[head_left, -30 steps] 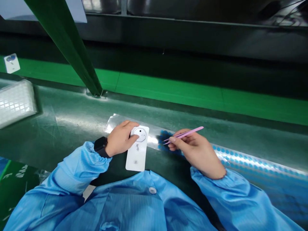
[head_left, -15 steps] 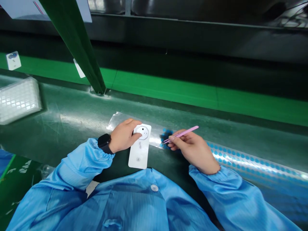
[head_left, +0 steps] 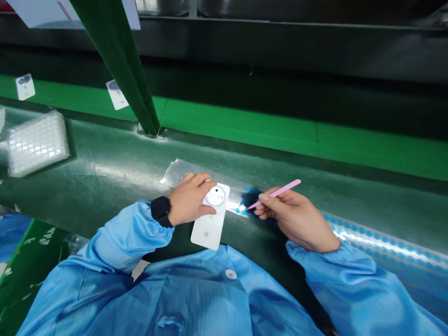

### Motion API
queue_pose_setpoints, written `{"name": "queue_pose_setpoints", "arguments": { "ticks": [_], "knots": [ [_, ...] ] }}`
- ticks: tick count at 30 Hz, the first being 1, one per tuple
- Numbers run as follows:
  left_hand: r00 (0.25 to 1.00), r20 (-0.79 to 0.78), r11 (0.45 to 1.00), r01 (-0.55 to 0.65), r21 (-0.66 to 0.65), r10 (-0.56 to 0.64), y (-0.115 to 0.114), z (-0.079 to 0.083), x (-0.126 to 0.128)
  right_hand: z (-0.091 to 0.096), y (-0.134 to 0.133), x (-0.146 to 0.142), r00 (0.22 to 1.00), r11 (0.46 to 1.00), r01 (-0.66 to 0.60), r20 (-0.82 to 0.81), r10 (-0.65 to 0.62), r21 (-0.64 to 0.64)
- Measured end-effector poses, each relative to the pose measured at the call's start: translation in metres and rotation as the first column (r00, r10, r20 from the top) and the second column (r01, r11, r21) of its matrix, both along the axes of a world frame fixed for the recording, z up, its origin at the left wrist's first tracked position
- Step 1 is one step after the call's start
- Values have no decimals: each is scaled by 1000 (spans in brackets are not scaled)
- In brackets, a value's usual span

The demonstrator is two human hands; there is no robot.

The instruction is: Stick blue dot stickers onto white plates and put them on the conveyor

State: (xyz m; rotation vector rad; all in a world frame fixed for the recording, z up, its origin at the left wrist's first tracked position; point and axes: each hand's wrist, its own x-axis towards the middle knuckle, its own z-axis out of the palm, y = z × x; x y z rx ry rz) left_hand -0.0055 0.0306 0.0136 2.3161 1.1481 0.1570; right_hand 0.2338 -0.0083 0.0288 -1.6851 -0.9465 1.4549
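Observation:
My left hand (head_left: 191, 199), with a black watch on the wrist, holds a white phone back cover (head_left: 210, 228) by its upper left side. Its thumb lies across the cover's face and the forefinger lies near the top edge. A round camera plate (head_left: 214, 196) with small dark holes shows between them. Pink tweezers (head_left: 282, 189) are pinched in my right hand (head_left: 297, 217). Their tips point down-left at the lower edge of a clear film strip (head_left: 235, 203) bearing blue round dots (head_left: 364, 232). Whether the tips hold a dot is too small to tell.
A clear tray with pale cells (head_left: 38, 144) stands on the green bench at left. Two more white covers, a left one (head_left: 25, 87) and one behind the post (head_left: 117, 95), lie on the green strip beyond. A slanted green post (head_left: 122, 60) rises from the bench.
My left thumb has slid down off the camera plate onto the cover's face. The tweezer tips have stayed near the same spot on the film. The whole view has shifted slightly.

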Motion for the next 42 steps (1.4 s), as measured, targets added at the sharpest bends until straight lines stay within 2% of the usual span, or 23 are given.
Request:
{"name": "queue_pose_setpoints", "arguments": {
  "ticks": [4, 7, 12, 17, 24, 42],
  "knots": [
    [998, -59, 999, 36, 10, -36, -1, 0, 0, 13, 6, -7, 1000, 999, -13, -7, 14, 48],
    [997, -68, 999, 39, 2, -39, -2, -1, 0, 18, 15, -21, 997, 994, -74, 7, 74, 76],
    [997, -51, 998, 55, 27, -53, -2, -3, 1, 4, 28, -41, 995, 995, -98, 28, 97, 33],
    [997, -56, 997, 63, 35, -61, -3, -2, 3, -7, 30, -44, 996, 996, -85, 35, 84, 21],
    [994, -84, 997, 76, 18, -74, -2, 1, 3, -8, 29, -45, 996, 997, -80, 36, 80, 14],
    [993, -87, 994, 80, 70, -74, -4, -2, 3, -10, 28, -45, 993, 997, -77, 94, 75, 17]
  ]
}}
